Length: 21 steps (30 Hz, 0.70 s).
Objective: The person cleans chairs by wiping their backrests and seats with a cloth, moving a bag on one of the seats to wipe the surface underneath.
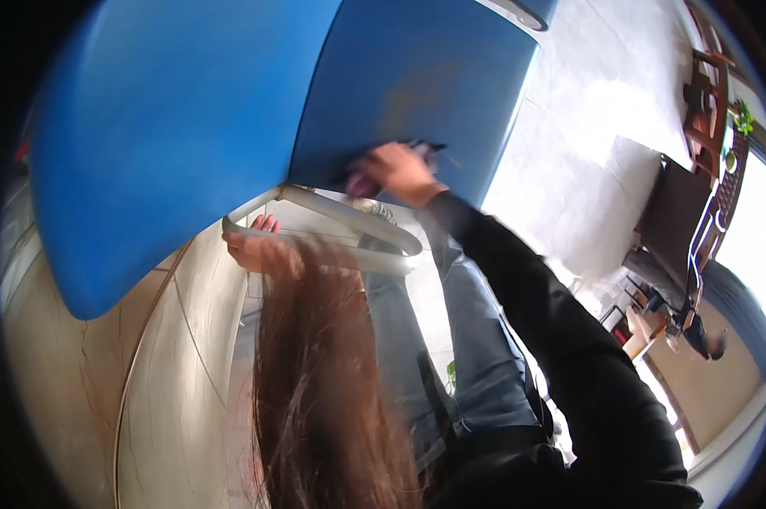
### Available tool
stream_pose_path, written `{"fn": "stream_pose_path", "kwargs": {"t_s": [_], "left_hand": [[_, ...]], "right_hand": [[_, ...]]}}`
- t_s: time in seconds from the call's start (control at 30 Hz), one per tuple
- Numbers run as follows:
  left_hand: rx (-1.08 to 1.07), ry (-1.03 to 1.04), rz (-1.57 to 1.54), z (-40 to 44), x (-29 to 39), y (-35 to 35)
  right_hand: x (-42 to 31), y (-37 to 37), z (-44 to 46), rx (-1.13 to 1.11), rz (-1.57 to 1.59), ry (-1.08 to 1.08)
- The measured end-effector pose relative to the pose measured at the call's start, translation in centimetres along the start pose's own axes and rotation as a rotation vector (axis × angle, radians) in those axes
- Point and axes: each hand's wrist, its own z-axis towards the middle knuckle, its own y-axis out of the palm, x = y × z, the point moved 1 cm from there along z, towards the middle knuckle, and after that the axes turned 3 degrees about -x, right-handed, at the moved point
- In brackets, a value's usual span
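A blue padded chair shows a seat panel (417, 76) with a brownish smudge and a larger blue panel (179, 119) beside it. My right hand (401, 174), slightly blurred, is closed on a dark purple cloth (363, 181) pressed against the seat panel near its lower edge. Below it is a pale looped armrest (340, 208). My left hand (260, 246) grips the armrest at its left end, fingers showing on the far side. Long brown hair hides the left forearm.
A pale curved surface (179, 365) stands at lower left. Light floor tiles (586, 110) extend to the right. Farther off are a dark wooden table (673, 216), chairs, a green plant (743, 117) and another person (697, 338). My legs in jeans (485, 356) are below.
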Motion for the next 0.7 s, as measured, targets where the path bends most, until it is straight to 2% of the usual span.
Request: {"fn": "stream_pose_path", "kwargs": {"t_s": [0.03,0.1,0.13,0.2,0.23,0.27,0.3,0.33,0.37,0.43,0.47,0.5,0.6,0.67,0.7], "left_hand": [[0.027,0.003,0.026,-1.6,2.1,0.5],[0.092,0.017,0.056,-3.7,4.4,1.3],[0.076,-0.010,0.029,-3.5,4.4,1.2],[0.100,0.000,0.010,-5.4,5.6,1.9],[0.039,0.047,0.190,-5.8,5.8,1.8],[0.048,0.029,0.151,-5.4,5.4,1.1],[0.061,0.017,0.092,-4.5,4.9,0.8],[0.073,0.009,0.017,-4.1,4.7,1.3],[0.096,0.011,0.072,-5.6,5.7,2.0],[0.085,0.004,0.021,-5.9,5.5,2.0],[0.068,0.015,-0.009,-6.4,5.7,2.0],[0.074,-0.004,-0.043,-6.4,5.9,1.9],[0.052,-0.026,-0.201,-3.9,4.6,1.2],[-0.139,0.015,-0.378,-0.7,2.5,-1.4],[-0.163,-0.063,-0.436,-0.4,2.2,-2.9]], "right_hand": [[2.3,-2.7,-2.6,0.032,-0.170,0.059],[8.8,-5.5,-8.2,0.026,-0.473,0.489],[11.9,-7.4,-10.3,0.179,-0.298,0.654],[14.1,-8.8,-13.8,0.411,-0.342,1.112],[14.0,-8.3,-14.9,0.369,-0.441,1.054],[13.3,-7.3,-15.4,0.332,-0.534,0.993],[11.7,-5.6,-15.7,0.495,-0.388,1.032],[9.6,-3.6,-15.8,0.488,-0.347,1.006],[6.5,-2.2,-15.3,0.311,-0.232,1.100],[0.2,2.1,-15.4,0.134,-0.301,0.680],[-2.8,1.8,-15.0,0.081,-0.196,0.489],[-4.1,1.6,-14.6,0.074,-0.268,0.329],[-1.5,1.4,-13.9,-0.143,-0.172,0.094],[2.1,-1.4,-13.2,-0.022,-0.162,-0.120],[4.7,-3.2,-12.6,0.056,-0.063,0.010]]}}
